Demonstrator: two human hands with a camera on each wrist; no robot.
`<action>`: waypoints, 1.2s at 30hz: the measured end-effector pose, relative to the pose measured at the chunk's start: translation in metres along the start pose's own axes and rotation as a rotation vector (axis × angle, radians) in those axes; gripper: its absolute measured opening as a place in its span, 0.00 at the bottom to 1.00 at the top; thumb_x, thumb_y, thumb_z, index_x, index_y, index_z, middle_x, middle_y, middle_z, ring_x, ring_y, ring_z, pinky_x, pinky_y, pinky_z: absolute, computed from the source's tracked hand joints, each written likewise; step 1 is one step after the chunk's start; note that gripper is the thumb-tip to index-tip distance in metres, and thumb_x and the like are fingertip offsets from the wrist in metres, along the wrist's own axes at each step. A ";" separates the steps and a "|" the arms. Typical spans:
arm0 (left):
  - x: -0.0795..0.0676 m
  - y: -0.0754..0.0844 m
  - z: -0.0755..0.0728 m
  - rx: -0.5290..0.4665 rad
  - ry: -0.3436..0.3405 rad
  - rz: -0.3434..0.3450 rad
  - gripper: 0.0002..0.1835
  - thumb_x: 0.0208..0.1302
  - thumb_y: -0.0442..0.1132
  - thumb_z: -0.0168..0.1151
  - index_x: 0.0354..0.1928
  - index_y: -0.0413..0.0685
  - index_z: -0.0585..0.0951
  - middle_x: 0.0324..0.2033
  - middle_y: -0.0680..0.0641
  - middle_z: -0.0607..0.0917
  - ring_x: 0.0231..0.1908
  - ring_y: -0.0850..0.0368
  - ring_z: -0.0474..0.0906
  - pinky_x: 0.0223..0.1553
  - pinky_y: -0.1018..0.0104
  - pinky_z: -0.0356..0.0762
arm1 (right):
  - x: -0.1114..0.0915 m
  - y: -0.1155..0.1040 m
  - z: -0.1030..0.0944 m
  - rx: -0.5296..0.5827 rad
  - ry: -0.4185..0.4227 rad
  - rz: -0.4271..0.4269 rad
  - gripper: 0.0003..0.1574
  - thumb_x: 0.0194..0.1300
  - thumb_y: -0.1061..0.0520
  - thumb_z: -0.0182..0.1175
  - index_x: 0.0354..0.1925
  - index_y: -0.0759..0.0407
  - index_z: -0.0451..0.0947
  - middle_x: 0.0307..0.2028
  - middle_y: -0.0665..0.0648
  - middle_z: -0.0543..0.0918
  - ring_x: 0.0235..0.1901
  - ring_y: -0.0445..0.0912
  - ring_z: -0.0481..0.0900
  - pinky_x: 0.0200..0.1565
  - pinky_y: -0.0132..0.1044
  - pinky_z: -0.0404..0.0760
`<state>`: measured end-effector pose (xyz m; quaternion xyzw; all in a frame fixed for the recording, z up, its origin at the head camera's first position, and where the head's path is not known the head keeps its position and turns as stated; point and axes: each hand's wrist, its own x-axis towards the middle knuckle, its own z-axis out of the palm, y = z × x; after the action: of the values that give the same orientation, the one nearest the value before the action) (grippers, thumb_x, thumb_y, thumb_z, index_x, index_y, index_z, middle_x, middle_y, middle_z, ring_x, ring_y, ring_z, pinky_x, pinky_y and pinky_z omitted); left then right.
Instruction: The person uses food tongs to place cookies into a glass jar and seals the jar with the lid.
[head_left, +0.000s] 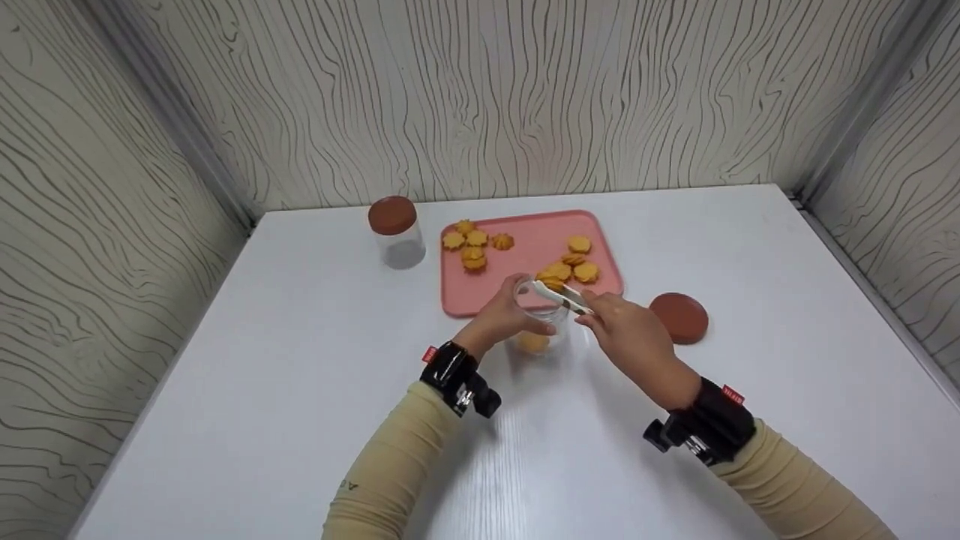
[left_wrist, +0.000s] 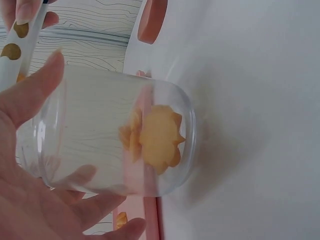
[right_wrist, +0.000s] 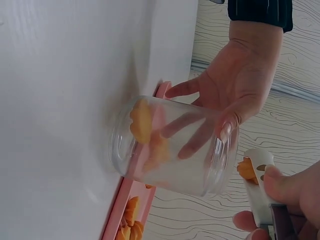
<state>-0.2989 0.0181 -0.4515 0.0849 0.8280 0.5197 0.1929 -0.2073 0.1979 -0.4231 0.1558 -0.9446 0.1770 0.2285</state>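
Observation:
My left hand (head_left: 501,316) grips a clear jar (left_wrist: 95,120) near its rim, thumb on one side and fingers round the other. Inside the open jar a scalloped yellow cookie (left_wrist: 160,137) lies at the bottom, with the base close over the white table. My right hand (head_left: 634,336) holds white tongs (right_wrist: 257,197) with brown spots, level with the jar's mouth. Between the tong tips is an orange-yellow cookie (right_wrist: 246,171). Just behind the jar, a pink tray (head_left: 529,232) bears cookies in a left group (head_left: 474,240) and a right group (head_left: 585,271).
A second clear jar (head_left: 403,251) with a brown lid (head_left: 392,215) on it stands left of the tray. Another brown lid (head_left: 679,318) lies on the table (head_left: 300,360) to the right. Wood-grain panels (head_left: 487,97) rise behind and at both sides.

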 end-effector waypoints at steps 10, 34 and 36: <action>0.003 -0.002 0.001 -0.006 0.004 0.045 0.53 0.42 0.39 0.81 0.70 0.48 0.60 0.64 0.45 0.71 0.65 0.48 0.64 0.66 0.48 0.60 | 0.003 -0.002 0.003 -0.019 -0.071 0.030 0.29 0.59 0.55 0.69 0.55 0.69 0.77 0.37 0.65 0.81 0.24 0.54 0.77 0.26 0.46 0.79; 0.005 0.000 -0.006 0.018 -0.025 0.058 0.51 0.43 0.33 0.79 0.70 0.51 0.61 0.67 0.44 0.68 0.67 0.46 0.61 0.67 0.48 0.57 | -0.001 0.045 0.014 0.013 -0.028 0.203 0.31 0.62 0.56 0.67 0.57 0.75 0.74 0.35 0.68 0.79 0.21 0.51 0.70 0.23 0.45 0.72; 0.006 0.000 -0.006 0.004 -0.035 0.067 0.51 0.43 0.31 0.78 0.70 0.50 0.61 0.67 0.43 0.68 0.67 0.45 0.61 0.67 0.48 0.57 | -0.002 0.048 0.016 0.007 -0.024 0.200 0.31 0.61 0.57 0.67 0.56 0.75 0.74 0.35 0.68 0.79 0.20 0.50 0.69 0.22 0.45 0.72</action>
<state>-0.3069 0.0154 -0.4510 0.1220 0.8223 0.5225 0.1895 -0.2297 0.2348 -0.4501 0.0634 -0.9574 0.2003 0.1980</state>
